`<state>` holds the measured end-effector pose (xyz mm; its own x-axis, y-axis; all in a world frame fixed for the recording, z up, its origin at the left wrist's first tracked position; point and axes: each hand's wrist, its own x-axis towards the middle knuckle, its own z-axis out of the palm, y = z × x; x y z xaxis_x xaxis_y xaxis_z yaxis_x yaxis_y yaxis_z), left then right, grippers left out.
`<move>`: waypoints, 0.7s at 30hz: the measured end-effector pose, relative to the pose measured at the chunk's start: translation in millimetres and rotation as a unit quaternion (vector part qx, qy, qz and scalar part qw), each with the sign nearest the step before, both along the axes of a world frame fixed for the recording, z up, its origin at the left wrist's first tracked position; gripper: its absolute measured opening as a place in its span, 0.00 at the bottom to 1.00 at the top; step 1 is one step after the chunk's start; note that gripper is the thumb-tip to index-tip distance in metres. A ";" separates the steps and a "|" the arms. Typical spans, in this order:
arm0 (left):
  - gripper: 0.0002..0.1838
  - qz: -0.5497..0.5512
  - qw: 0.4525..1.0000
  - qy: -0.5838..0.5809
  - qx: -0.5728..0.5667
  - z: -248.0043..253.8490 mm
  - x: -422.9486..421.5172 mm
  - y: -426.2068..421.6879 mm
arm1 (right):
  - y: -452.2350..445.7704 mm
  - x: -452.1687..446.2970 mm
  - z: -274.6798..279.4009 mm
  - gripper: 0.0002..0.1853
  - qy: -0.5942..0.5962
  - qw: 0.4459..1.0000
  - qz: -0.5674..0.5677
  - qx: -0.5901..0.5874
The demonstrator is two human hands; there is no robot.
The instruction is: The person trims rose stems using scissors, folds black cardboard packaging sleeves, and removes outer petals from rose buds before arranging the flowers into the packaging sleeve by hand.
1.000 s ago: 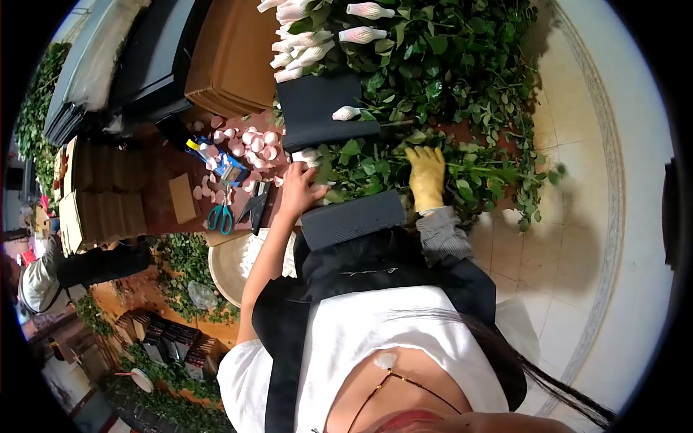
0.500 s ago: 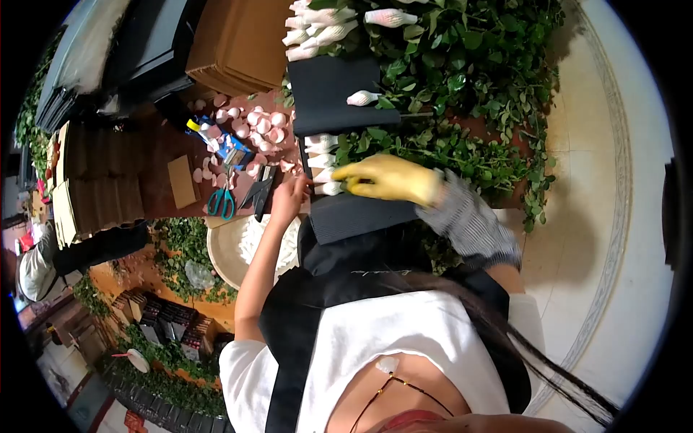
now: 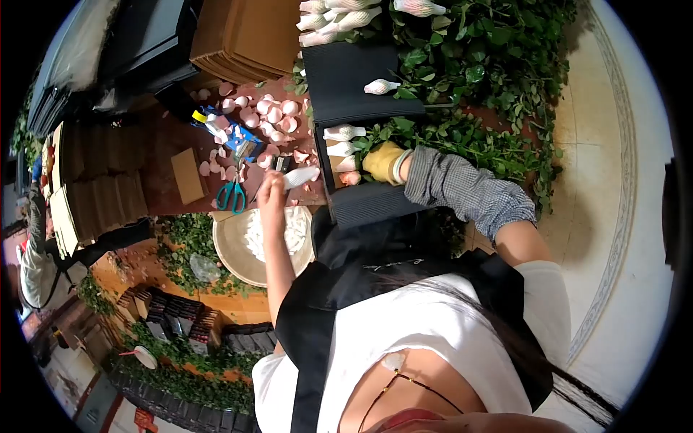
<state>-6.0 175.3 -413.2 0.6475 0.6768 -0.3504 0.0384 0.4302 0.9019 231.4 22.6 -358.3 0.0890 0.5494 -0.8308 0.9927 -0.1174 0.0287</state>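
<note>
My left hand (image 3: 272,196), bare, is closed on a white foam net sleeve (image 3: 302,177) that sticks out to its right. My right hand (image 3: 384,162), in a yellow glove, is curled closed behind the head of a bare peach-pink rose (image 3: 349,178), apparently round its stem; the fingertips are hidden. More netted roses (image 3: 344,133) lie in a row just above, their leafy stems (image 3: 447,141) running right. A ridged black sheet (image 3: 375,203) lies below the rose. One netted rose (image 3: 381,86) rests on another black sheet (image 3: 354,79).
Loose pink petals (image 3: 271,115) lie on the red-brown table around a blue box (image 3: 242,141). Teal-handled scissors (image 3: 232,196) lie near the edge. A round basin (image 3: 229,252) below contains white nets. Cardboard stacks (image 3: 242,40) stand at the back. Another person (image 3: 36,267) is at far left.
My left hand has drawn back leftward, now with a foam net in it; a bare rose shows at the row's lower end. My gloved right hand went from extended fingers to curled.
</note>
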 end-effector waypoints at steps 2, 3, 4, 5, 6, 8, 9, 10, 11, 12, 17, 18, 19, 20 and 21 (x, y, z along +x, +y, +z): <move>0.07 -0.028 0.973 -0.035 0.228 30.2 3.5 7.5 | 4.7 7.6 29.0 0.16 0.132 0.989 -0.062 0.012; 0.07 -0.081 0.980 0.058 0.174 36.0 0.9 8.4 | 2.2 8.3 49.5 0.20 0.205 0.968 -0.117 0.084; 0.07 -0.111 0.981 0.053 0.152 23.0 5.6 8.2 | -0.3 8.6 50.0 0.24 0.275 0.934 -0.169 0.152; 0.08 -0.139 0.968 0.105 0.180 10.3 12.6 3.7 | 0.7 7.5 51.8 0.24 0.206 0.948 -0.150 0.189; 0.10 -0.168 0.951 0.156 0.208 11.9 28.9 -6.5 | 2.8 5.6 52.9 0.24 0.136 0.955 -0.131 0.227; 0.13 -0.210 0.874 0.153 0.410 10.4 58.6 -26.5 | 4.3 8.2 7.9 0.15 0.010 0.992 -0.079 0.096; 0.14 -0.266 0.844 0.167 0.434 12.6 68.8 -33.4 | 2.0 6.5 0.4 0.14 0.021 0.987 -0.085 0.135; 0.15 -0.317 0.812 0.180 0.455 14.5 77.5 -37.8 | -2.8 8.4 -5.3 0.13 0.032 0.981 -0.086 0.172; 0.13 -0.309 0.845 0.114 0.422 -6.1 79.3 -40.8 | -4.3 9.6 -11.9 0.13 0.012 0.987 -0.075 0.138; 0.13 -0.309 0.845 0.114 0.422 -5.6 77.6 -39.1 | -5.6 10.7 -13.8 0.13 0.012 0.988 -0.075 0.138; 0.13 -0.057 0.997 0.021 0.045 -30.3 25.3 15.2 | -7.2 11.5 -4.9 0.14 0.026 0.982 -0.129 0.136; 0.10 -0.024 0.983 -0.001 0.181 -6.0 28.6 16.9 | -11.1 18.1 9.7 0.14 0.076 0.975 -0.141 0.156; 0.09 -0.026 0.964 0.003 0.265 10.7 36.8 11.9 | -14.2 23.2 21.4 0.15 0.139 0.960 -0.179 0.165; 0.09 -0.026 0.938 0.007 0.345 18.4 44.1 4.7 | -22.7 25.2 17.6 0.21 0.216 0.922 -0.217 0.237; 0.09 -0.090 0.982 0.038 0.163 4.8 43.3 -3.1 | -22.1 18.6 28.4 0.21 0.172 0.920 -0.202 0.287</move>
